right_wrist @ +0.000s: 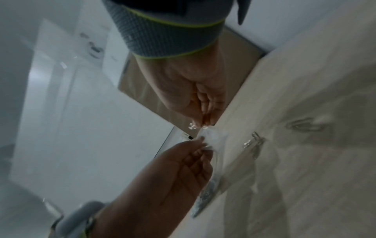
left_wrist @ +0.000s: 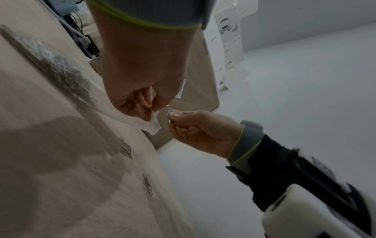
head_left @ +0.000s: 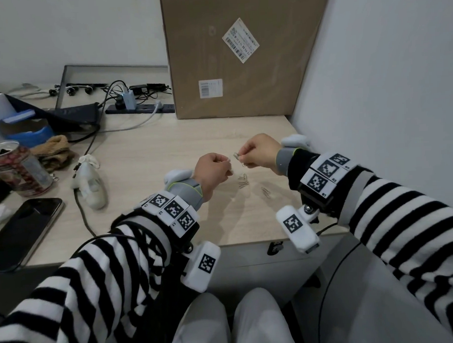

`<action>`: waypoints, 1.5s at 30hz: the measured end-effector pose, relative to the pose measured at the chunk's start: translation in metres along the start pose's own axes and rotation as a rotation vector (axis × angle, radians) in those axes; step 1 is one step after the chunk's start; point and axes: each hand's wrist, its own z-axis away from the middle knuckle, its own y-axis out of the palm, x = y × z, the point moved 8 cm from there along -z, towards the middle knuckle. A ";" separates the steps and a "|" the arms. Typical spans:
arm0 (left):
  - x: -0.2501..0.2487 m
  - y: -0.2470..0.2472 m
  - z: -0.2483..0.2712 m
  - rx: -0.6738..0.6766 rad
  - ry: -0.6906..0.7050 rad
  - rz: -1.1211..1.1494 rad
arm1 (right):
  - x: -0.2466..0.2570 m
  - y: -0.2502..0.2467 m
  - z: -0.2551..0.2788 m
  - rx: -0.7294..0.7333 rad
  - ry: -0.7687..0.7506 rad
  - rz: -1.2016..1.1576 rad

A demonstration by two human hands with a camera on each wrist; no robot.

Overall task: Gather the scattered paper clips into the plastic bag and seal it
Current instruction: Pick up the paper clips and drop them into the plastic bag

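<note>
We see the left hand (head_left: 213, 169) pinch the thin clear plastic bag (left_wrist: 153, 124) above the pale wooden table (head_left: 168, 147); the right hand (head_left: 259, 152), at 3 o'clock, pinches small silver wire paper clips (head_left: 237, 156); more clips (head_left: 243, 180) lie below.

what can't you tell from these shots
- Clips held by the right hand: number unclear; head view too small, wrist views blurred, fingers cover them.
- Bag mouth, open or sealed: clear film, pinched by the left hand, blurred in the right wrist view.
- Clips already in the bag: only a dim blurred mass in the left wrist view.
- Loose clips on the table: exact number too small to count.
</note>
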 end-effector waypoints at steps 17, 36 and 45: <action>-0.002 -0.002 0.005 -0.019 -0.018 0.019 | -0.049 -0.007 0.024 0.096 0.196 0.857; -0.006 -0.011 0.010 -0.032 0.003 -0.009 | -0.056 0.012 0.021 0.229 0.046 0.792; -0.010 -0.033 0.003 -0.063 0.005 -0.014 | -0.027 0.042 -0.003 0.239 -0.095 0.857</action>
